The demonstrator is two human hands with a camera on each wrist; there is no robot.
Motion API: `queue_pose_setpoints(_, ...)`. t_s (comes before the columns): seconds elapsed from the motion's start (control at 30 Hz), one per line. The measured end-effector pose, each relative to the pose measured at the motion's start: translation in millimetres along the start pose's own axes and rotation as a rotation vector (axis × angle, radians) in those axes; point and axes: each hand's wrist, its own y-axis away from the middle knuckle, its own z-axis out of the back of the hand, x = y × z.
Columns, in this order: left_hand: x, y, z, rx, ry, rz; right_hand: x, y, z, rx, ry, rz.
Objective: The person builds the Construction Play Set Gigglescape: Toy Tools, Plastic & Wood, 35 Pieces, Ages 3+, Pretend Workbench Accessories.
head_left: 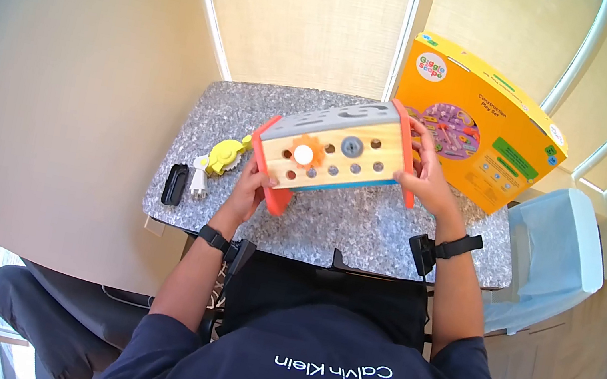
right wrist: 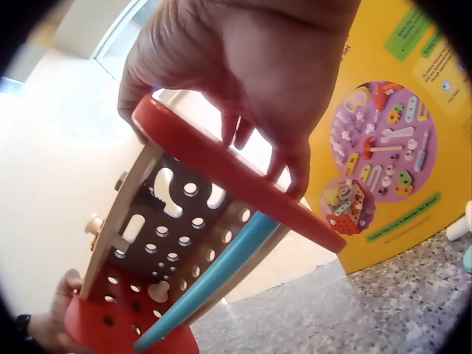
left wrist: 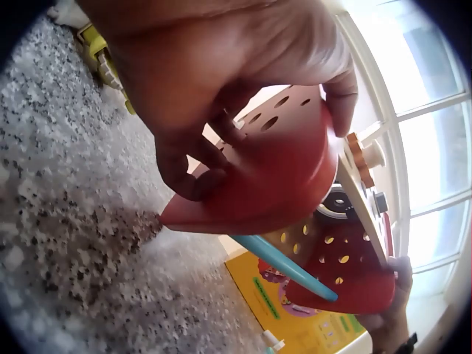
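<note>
A toy workbench [head_left: 330, 159] with red end panels, pale wooden sides full of holes and a grey slotted top is tilted over the table. My left hand [head_left: 244, 192] grips its left red end panel [left wrist: 273, 184], thumb on one side and fingers on the other. The right hand [head_left: 432, 184] holds the opposite red end panel [right wrist: 221, 169] at its edge in the same way. An orange gear [head_left: 317, 150] with a white knob and a round grey piece [head_left: 351, 147] sit on the wooden side. A blue rod [right wrist: 214, 284] spans the underside between the panels.
On the granite-patterned table [head_left: 360, 236], left of the toy, lie a yellow piece [head_left: 226, 156], a white piece [head_left: 199, 178] and a small black tray [head_left: 174, 185]. A yellow play-set box [head_left: 493, 126] stands at the back right. A light blue bin [head_left: 553, 250] is beyond the table's right edge.
</note>
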Motion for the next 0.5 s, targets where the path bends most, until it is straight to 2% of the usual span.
queue_pose_setpoints(0.07,-5,5,2,0.002,-0.169,0.073,-4,6,3,0.004,-0.051,0.052)
queue_pose_setpoints(0.13,-9,5,16,-0.009,-0.138,0.152,-7,6,0,0.000,-0.088,0.019)
queue_pose_setpoints(0.2,-4,8,15,0.018,-0.304,0.068,-8,20,2,-0.032,-0.110,-0.048)
queue_pose_setpoints(0.27,-5,9,9,0.010,-0.292,0.083,-7,19,2,0.006,-0.100,-0.065)
queue_pose_setpoints(0.33,-4,12,9,0.066,-0.401,-0.034,-14,19,3,0.005,-0.112,-0.057)
queue_pose_setpoints(0.37,-2,14,11,0.077,-0.481,-0.025,-16,19,3,0.015,-0.098,-0.058)
queue_pose_setpoints(0.5,4,21,6,0.066,-0.473,-0.015,-30,22,4,0.021,-0.086,-0.074)
